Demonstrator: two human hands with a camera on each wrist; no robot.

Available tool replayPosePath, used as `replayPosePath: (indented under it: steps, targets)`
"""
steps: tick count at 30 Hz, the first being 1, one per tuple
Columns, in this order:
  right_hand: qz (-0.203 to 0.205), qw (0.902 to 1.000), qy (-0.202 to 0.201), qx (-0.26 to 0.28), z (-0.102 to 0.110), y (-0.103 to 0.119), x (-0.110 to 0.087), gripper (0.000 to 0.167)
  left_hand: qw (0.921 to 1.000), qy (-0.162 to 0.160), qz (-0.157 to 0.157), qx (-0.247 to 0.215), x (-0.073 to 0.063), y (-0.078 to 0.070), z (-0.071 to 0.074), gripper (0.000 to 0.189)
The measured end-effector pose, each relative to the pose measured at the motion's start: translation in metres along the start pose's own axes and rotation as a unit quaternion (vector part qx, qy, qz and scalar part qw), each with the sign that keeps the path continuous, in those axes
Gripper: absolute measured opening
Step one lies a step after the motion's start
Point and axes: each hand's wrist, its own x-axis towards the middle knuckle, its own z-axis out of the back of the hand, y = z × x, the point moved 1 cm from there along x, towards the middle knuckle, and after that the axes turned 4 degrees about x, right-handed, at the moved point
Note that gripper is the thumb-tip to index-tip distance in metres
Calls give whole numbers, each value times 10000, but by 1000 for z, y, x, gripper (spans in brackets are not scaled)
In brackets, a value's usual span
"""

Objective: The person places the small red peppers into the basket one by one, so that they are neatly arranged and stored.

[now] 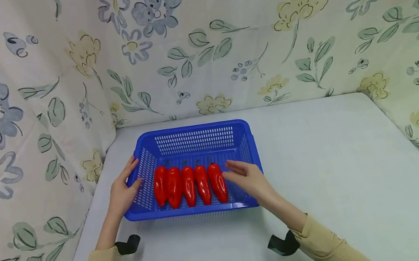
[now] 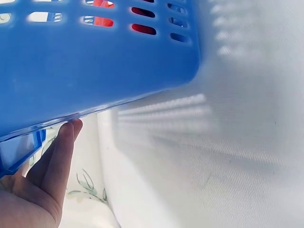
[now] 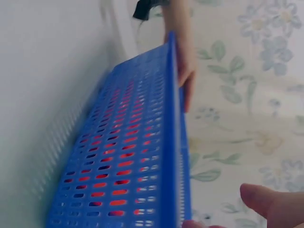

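Note:
A blue plastic basket (image 1: 194, 211) with slotted walls sits on the white table. Inside it, several glossy red peppers (image 1: 203, 184) with dark stems lie side by side in a row. My left hand (image 1: 122, 192) holds the basket's left rim, thumb over the inner side and fingers along the outside; in the left wrist view its fingers (image 2: 59, 171) touch the blue wall. Over the right part of the basket is my right hand (image 1: 250, 181), close to the rightmost pepper (image 1: 218, 183). Its thumb (image 3: 256, 197) stands apart from the fingers in the right wrist view, holding nothing.
Floral curtain cloth (image 1: 201, 58) hangs behind and to the left of the white table (image 1: 347, 181). Tabletop extends to the right of the basket and in front of it. Black wrist mounts (image 1: 284, 245) stick out from both tan sleeves.

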Motion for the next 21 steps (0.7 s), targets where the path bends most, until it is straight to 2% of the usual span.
replayPosePath:
  steps: [8, 12, 16, 19, 21]
  targets:
    - [181, 9984, -59, 538, 12, -6, -36, 54, 9993, -97, -156, 321, -1, 1, 2, 56]
    - [272, 9959, -303, 803, 23, -10, -49, 55, 9985, -68, -188, 514, 0, 0, 2, 55]
    - [300, 9946, -646, 751, 42, -15, -56, 56, 9971, -88, -175, 735, -1, -1, 3, 53]
    - [297, 9939, -888, 581, 59, -21, -58, 57, 9958, -450, -154, 784, -3, -2, 5, 50]
    - [327, 9933, -1020, 426, 70, -25, -58, 57, 9924, -1036, -114, 653, -4, -2, 6, 45]
